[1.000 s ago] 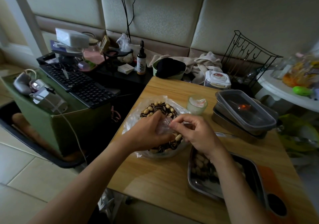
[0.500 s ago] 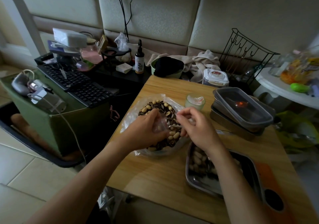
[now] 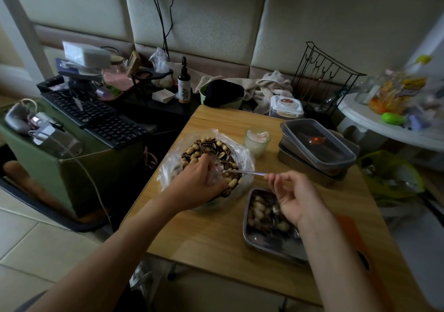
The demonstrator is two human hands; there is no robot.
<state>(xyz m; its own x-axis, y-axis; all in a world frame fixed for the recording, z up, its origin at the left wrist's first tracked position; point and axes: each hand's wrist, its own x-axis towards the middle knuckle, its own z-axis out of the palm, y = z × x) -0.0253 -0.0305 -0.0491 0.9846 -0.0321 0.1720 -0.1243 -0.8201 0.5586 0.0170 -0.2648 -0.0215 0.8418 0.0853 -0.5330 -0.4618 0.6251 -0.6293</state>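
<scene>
A clear plastic bag (image 3: pixel 242 157) full of peanuts and striped sunflower seeds (image 3: pixel 206 149) lies open on the wooden table (image 3: pixel 216 234). My left hand (image 3: pixel 199 181) grips the bag's plastic film over the nuts. My right hand (image 3: pixel 295 196) pinches the handle end of a thin metal utensil (image 3: pixel 245 172), whose tip reaches into the bag beside my left fingers. Under my right hand sits a steel tray (image 3: pixel 266 244) holding some peanuts and seeds.
A small frosted glass cup (image 3: pixel 257 141) stands behind the bag. Stacked lidded containers (image 3: pixel 317 148) sit at the table's right. Keyboards (image 3: pixel 96 117) and clutter lie left on a green box; a wire rack (image 3: pixel 322 76) and a white side table (image 3: pixel 384 129) are at the right.
My right hand has pulled away to the right and back over the tray, drawing the thin metal utensil out so its length shows. My left hand stays on the bag.
</scene>
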